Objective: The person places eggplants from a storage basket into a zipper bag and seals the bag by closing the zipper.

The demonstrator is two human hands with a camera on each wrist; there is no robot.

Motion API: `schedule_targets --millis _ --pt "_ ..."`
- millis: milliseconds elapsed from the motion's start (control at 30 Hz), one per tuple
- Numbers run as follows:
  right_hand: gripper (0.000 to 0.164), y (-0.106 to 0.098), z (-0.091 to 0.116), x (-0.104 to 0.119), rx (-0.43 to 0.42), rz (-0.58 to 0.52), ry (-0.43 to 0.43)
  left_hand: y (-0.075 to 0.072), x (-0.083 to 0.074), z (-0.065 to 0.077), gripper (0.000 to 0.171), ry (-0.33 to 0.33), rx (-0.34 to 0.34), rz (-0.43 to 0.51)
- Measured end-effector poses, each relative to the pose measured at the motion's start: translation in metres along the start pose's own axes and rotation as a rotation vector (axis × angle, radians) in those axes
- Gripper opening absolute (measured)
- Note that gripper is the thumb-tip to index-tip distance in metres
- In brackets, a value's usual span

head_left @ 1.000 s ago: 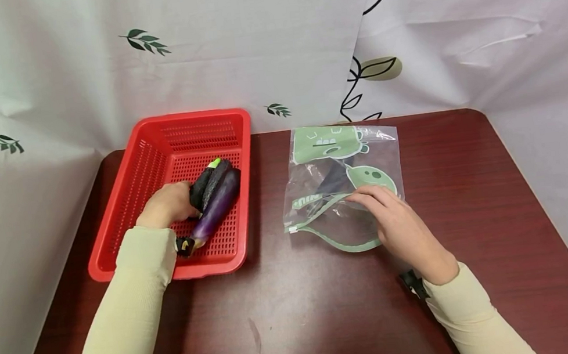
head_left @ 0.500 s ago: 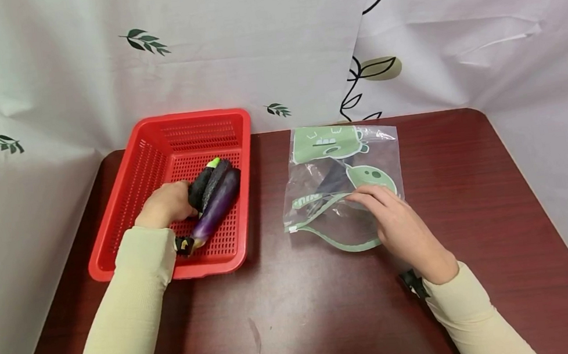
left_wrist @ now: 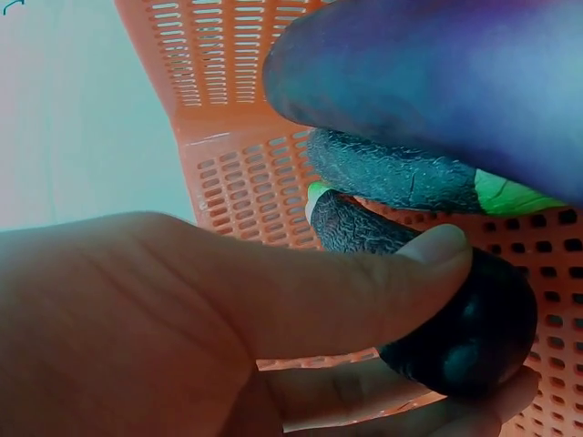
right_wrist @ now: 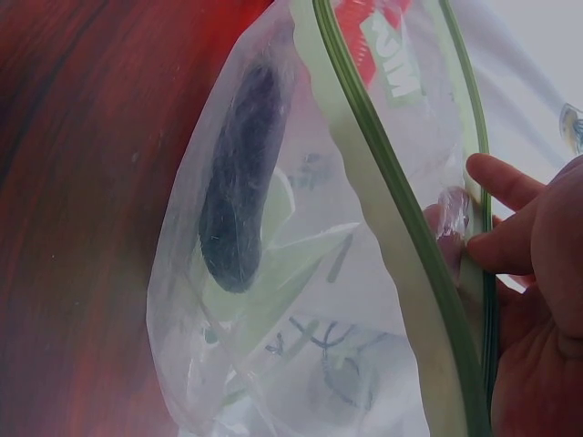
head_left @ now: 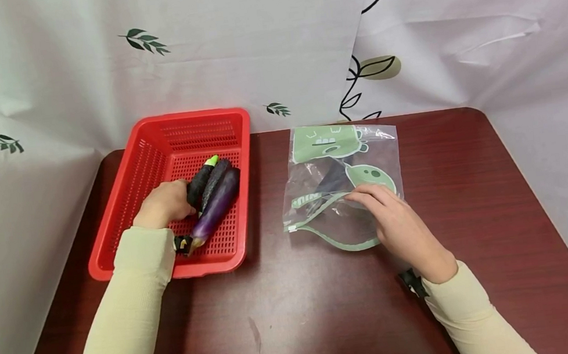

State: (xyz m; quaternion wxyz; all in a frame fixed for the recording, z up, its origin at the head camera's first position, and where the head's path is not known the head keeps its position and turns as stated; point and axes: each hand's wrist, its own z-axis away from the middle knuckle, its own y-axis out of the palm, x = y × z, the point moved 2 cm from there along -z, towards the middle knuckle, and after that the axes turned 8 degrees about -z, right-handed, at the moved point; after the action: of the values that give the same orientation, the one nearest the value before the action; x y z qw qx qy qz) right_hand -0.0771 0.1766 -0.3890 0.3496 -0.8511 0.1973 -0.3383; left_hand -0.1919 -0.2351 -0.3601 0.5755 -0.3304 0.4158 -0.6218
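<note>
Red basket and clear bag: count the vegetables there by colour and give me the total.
Purple: 1, the eggplant in the red basket.
Dark: 3, the held vegetable in the left hand, the rough vegetable beside it, and the long vegetable seen through the clear bag.
Total: 4.

In front of you is a shiny, dark red table [head_left: 302,338] with round back corners. You can see a thin dark mark [head_left: 255,333] on its top. White cloth [head_left: 268,38] hangs behind the table and along both sides. You can see one green sprig [head_left: 145,42] up high, a second sprig [head_left: 8,143] on the left side, and a third sprig [head_left: 277,109] down low. To your right, a black plant drawing [head_left: 356,74] has a brown-green spot [head_left: 394,67].
</note>
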Motion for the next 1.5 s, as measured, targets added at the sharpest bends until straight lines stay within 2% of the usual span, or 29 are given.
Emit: schedule_targets --millis 167,400,767,967,1500 --pt "0.066 0.0 0.0 0.0 -0.004 -0.004 -0.001 -0.001 -0.001 0.001 0.045 0.005 -0.007 -0.005" --pt "0.068 0.0 0.001 0.0 0.007 -0.005 0.012 -0.003 -0.001 0.003 0.056 0.008 -0.015 -0.008" --pt "0.068 0.0 0.001 -0.001 0.011 -0.006 0.01 -0.008 0.0 0.013 0.047 -0.002 -0.04 0.017" --pt "0.068 0.0 0.0 -0.001 0.01 -0.007 0.006 -0.011 -0.002 0.018 0.056 -0.024 -0.041 0.003" --pt "0.068 0.001 0.0 -0.002 0.015 -0.005 0.014 -0.019 -0.011 0.034 0.056 -0.01 -0.092 0.004"
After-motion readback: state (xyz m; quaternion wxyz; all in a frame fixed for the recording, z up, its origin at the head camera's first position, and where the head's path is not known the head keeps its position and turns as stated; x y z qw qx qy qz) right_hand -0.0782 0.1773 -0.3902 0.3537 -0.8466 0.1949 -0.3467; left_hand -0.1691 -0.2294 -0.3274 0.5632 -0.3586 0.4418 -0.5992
